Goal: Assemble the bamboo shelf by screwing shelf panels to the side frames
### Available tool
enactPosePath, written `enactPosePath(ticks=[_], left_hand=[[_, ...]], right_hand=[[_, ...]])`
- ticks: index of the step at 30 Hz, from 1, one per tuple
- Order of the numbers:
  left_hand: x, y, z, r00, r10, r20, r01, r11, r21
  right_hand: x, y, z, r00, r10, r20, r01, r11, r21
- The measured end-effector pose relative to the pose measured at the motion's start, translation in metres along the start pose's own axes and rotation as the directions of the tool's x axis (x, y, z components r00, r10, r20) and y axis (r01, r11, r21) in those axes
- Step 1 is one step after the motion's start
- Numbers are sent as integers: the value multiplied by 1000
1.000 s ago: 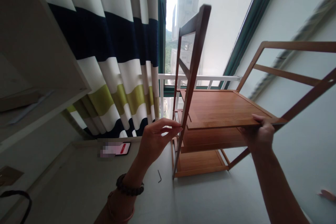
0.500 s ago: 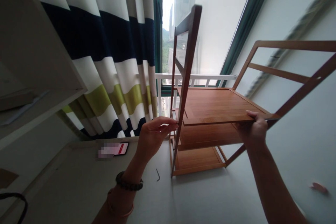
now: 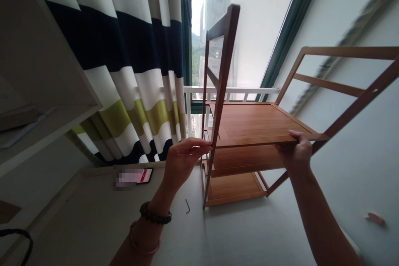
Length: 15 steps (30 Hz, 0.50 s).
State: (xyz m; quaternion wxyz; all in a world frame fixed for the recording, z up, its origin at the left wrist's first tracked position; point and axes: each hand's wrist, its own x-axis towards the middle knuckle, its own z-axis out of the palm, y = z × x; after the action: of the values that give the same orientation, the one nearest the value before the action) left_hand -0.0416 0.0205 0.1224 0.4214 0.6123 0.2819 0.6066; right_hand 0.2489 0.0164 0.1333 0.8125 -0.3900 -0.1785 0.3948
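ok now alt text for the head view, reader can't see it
A person's right hand grips the front edge of the top shelf of a wooden rack while the left hand pinches at its front left upright; a hex key and smartphone lie on the floor.

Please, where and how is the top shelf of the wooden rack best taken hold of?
Probably grip the top shelf at its front edge, from the near side, thumb above and fingers beneath, as the right hand does: the board is flat and thin, with open space below that edge.
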Motion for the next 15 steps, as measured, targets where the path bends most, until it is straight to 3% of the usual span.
enactPosePath(ticks=[3,8,15], left_hand=[[1,3,3,1000,-19,-8,18,999,-48],[0,1,10,979,-187,-78,165,960,-227],[-8,-12,22,951,-264,-164,170,884,-436]], right_hand=[[1,-1,-2,1000,4,22,-4,1000,-5],[2,-2,-2,1000,-10,26,10,1000,-7],[0,-1,1,1000,19,-19,-19,1000,-3]])
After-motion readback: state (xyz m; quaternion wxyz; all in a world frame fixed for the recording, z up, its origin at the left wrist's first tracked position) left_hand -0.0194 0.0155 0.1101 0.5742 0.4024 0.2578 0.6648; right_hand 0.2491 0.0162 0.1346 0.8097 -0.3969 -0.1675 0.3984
